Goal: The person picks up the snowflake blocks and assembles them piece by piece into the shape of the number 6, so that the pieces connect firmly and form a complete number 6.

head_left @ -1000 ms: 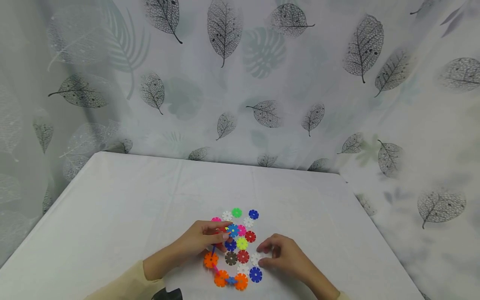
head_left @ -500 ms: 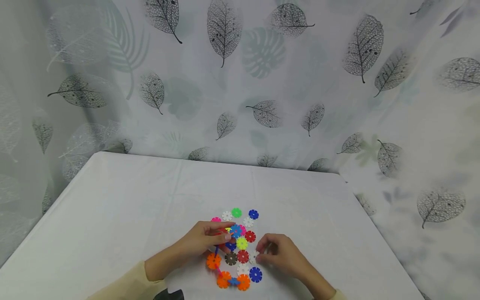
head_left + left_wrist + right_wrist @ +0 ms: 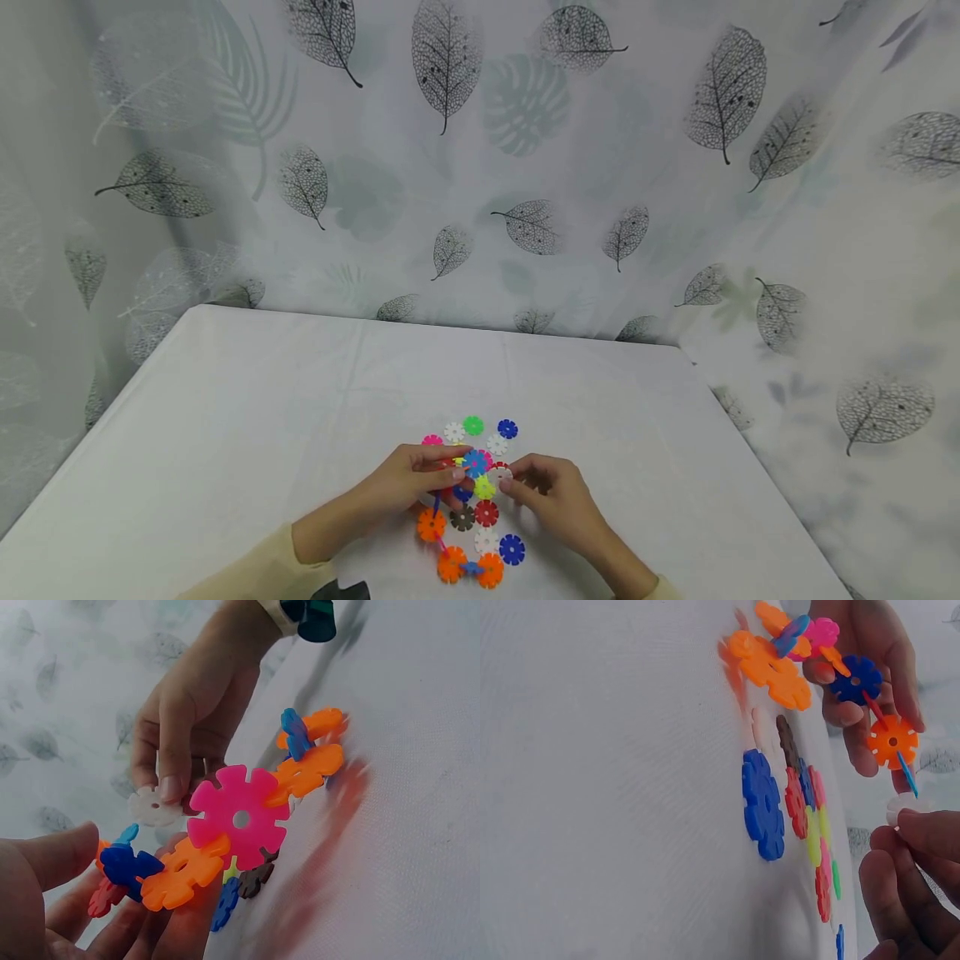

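My right hand (image 3: pixel 558 504) pinches the white disc (image 3: pixel 895 809) just right of the chain's light-blue end disc (image 3: pixel 475 463), contact unclear; my left hand (image 3: pixel 405 482) grips the chain (image 3: pixel 219 825).

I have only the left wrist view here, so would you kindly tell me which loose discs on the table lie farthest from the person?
Observer: In the head view, a green disc lies in the farthest group, between a white disc and a dark blue disc.
Operator: Thank you. Beside the thumb of the left hand, one disc of the chain is mostly hidden from me; how does it look elsewhere?
Observer: In the right wrist view, that orange disc shows nearly its whole face, with a red disc and a light blue disc joined to it edge-on.
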`<state>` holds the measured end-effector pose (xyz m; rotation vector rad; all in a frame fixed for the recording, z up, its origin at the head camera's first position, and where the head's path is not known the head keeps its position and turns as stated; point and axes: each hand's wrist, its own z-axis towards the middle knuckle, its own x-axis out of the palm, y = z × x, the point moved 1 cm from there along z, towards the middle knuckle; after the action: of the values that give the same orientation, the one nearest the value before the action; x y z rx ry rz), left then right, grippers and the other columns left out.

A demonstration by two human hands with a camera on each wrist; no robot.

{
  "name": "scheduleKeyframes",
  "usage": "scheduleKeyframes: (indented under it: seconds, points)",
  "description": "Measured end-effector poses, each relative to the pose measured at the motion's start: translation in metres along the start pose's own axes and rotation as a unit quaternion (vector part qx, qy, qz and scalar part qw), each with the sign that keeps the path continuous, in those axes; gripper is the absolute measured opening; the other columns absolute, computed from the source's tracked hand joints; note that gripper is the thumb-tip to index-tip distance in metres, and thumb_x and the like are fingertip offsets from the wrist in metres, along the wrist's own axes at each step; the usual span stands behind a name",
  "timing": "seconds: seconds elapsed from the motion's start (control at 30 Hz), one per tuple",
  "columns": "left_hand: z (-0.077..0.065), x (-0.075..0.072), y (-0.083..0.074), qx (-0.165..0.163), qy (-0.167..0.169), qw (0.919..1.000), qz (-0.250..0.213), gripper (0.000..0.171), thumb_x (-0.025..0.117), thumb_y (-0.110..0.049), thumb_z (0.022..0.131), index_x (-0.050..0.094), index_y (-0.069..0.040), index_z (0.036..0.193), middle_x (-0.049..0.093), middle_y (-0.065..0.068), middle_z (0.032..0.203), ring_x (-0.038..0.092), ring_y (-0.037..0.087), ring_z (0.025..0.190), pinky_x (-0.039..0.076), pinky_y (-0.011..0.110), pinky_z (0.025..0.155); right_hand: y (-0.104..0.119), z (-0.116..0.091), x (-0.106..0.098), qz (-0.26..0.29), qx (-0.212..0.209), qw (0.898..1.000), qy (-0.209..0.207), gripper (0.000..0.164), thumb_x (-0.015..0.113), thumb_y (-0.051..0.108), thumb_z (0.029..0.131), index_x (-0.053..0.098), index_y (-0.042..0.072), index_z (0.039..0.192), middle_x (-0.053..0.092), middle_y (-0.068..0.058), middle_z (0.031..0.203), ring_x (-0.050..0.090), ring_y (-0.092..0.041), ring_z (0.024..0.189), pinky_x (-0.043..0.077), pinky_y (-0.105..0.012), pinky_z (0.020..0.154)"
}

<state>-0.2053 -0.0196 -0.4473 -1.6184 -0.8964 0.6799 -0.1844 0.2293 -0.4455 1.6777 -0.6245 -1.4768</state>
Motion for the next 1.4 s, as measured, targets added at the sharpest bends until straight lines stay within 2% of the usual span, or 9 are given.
scheduleKeyframes:
  seconds: [0.13,0.37,0.67,0.87,1.17,1.4]
  points:
    - [0.0,0.001,0.001,-0.003,0.002,1.0,-0.003,0.049,0.067,-0.026,0.099,0.057,-0.01,0.144,0.075,0.01,0.109,0.074,0.024,0.086,0.04,0.023,0.053,0.0,0.001,0.001,-0.006,-0.003,1.0,-0.018,0.012,0.077,0.03,0.092,0.074,0.02,0.096,0.07,0.008,0.079,0.063,-0.017,0.068,0.053,-0.027,0.064]
    - [0.001,0.001,0.003,-0.006,0.002,1.0,-0.003,0.049,0.068,-0.027,0.099,0.058,-0.01,0.144,0.075,0.011,0.109,0.074,0.025,0.086,0.041,0.023,0.053,-0.001,0.0,0.002,-0.007,-0.011,0.999,-0.035,0.013,0.078,0.031,0.09,0.075,0.019,0.093,0.07,0.006,0.078,0.063,-0.015,0.068,0.052,-0.027,0.063]
    - [0.0,0.0,0.004,-0.002,0.01,0.9999,-0.008,0.05,0.068,-0.029,0.098,0.058,-0.009,0.143,0.075,0.011,0.109,0.074,0.024,0.087,0.044,0.023,0.056,0.005,-0.001,0.004,-0.05,-0.033,0.997,-0.057,0.008,0.08,0.031,0.089,0.076,0.025,0.09,0.071,0.015,0.081,0.063,-0.01,0.07,0.052,-0.027,0.064]
    - [0.001,-0.001,0.005,0.009,0.014,0.9998,-0.007,0.049,0.068,-0.03,0.098,0.06,-0.008,0.141,0.075,0.011,0.107,0.074,0.024,0.085,0.039,0.021,0.053,0.009,-0.001,0.005,-0.091,-0.038,0.993,-0.065,0.007,0.081,0.03,0.088,0.076,0.025,0.087,0.069,0.019,0.08,0.06,-0.006,0.072,0.048,-0.026,0.066]
    - [0.001,-0.001,0.007,0.027,0.025,0.9993,-0.004,0.045,0.066,-0.03,0.099,0.064,-0.008,0.138,0.076,0.01,0.106,0.073,0.023,0.086,0.037,0.021,0.051,0.011,0.001,0.006,-0.108,-0.082,0.987,-0.089,0.009,0.083,0.023,0.086,0.077,0.028,0.083,0.066,0.024,0.076,0.057,-0.004,0.067,0.048,-0.026,0.063]
    - [0.0,-0.003,0.007,0.027,0.025,0.9993,-0.001,0.043,0.066,-0.028,0.099,0.064,-0.008,0.137,0.075,0.011,0.106,0.073,0.023,0.084,0.037,0.022,0.051,0.016,0.0,0.01,-0.117,-0.116,0.981,-0.097,0.01,0.083,0.017,0.086,0.078,0.025,0.083,0.065,0.023,0.074,0.057,-0.002,0.064,0.052,-0.027,0.062]
